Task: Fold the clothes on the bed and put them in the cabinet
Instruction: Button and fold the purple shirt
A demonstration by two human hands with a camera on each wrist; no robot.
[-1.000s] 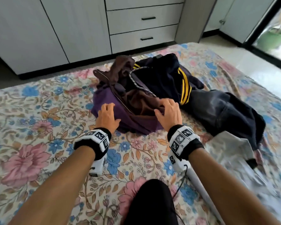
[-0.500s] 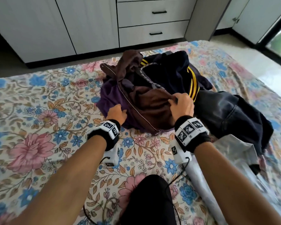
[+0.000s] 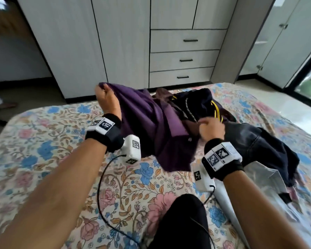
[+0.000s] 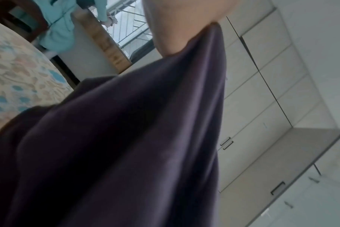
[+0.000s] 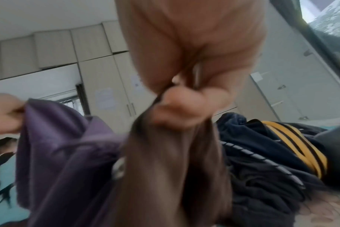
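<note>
My left hand (image 3: 104,94) grips one edge of a purple garment (image 3: 151,123) and holds it lifted above the floral bed (image 3: 43,141); the cloth fills the left wrist view (image 4: 126,145). My right hand (image 3: 210,128) pinches brown fabric (image 5: 175,169) at the pile's middle, low over the bed. Behind lie a navy garment with yellow stripes (image 3: 201,105) and a dark grey garment (image 3: 258,146). The white cabinet (image 3: 115,42) stands beyond the bed, its doors and drawers closed.
A pale garment (image 3: 269,178) lies at the bed's right edge under my right forearm. My dark-clad knee (image 3: 183,221) rests on the near side. Drawers with black handles (image 3: 187,60) face the bed. Glass doors (image 3: 309,78) are at the right.
My left hand has taken hold of the purple garment and raised it up and left off the pile. My right hand stays pinching fabric at the pile's middle. The camera tilted up.
</note>
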